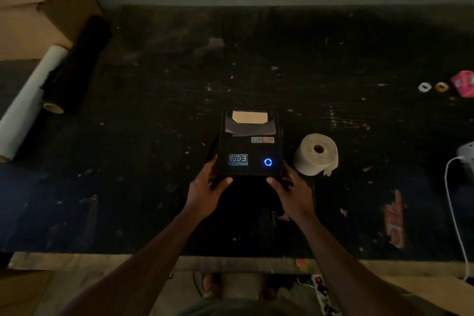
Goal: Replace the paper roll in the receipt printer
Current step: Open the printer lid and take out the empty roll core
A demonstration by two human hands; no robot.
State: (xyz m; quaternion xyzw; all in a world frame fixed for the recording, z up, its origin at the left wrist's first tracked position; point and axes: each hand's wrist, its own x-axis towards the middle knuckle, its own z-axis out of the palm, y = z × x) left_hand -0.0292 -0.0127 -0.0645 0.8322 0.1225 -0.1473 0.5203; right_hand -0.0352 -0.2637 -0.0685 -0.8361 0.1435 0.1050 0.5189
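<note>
A black receipt printer (250,142) stands in the middle of a dark table, its lid down and a blue ring light glowing at its near right corner. A strip of paper shows at its far end. My left hand (205,191) grips the printer's near left corner, thumb on the front edge. At the near right corner my right hand (289,194) holds it the same way. A white paper roll (316,154) lies on its side just right of the printer, a loose end hanging, apart from my right hand.
A long white roll (28,100) and a black roll (77,64) lie at the far left beside cardboard boxes (30,2). Small tape rings (424,87) and a pink packet (464,83) sit at the far right. A white cable (454,213) runs down the right edge.
</note>
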